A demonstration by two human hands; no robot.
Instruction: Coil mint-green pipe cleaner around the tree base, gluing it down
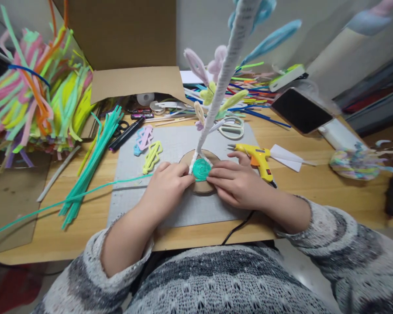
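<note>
A coil of green pipe cleaner (201, 169) lies on a round brown cardboard base (205, 189), at the foot of a white-wrapped stem (218, 89). My left hand (167, 188) is closed at the coil's left edge, pinching the green pipe cleaner (94, 189), whose long tail trails off to the left. At the coil's right side, my right hand (239, 182) presses its fingertips against the edge; its thumb is partly hidden. Pink, yellow and blue pipe-cleaner petals (271, 41) stick out from the tilted stem. The base rests on a grey mat (127, 157).
A yellow glue gun (260, 152) lies right of the mat, near a phone (301, 110). Scissors (232, 127) are behind the stem. Green pipe cleaners (91, 165), a black marker (127, 134) and a large colourful bundle (36, 96) occupy the left. Bent pipe-cleaner shapes (152, 157) sit on the mat.
</note>
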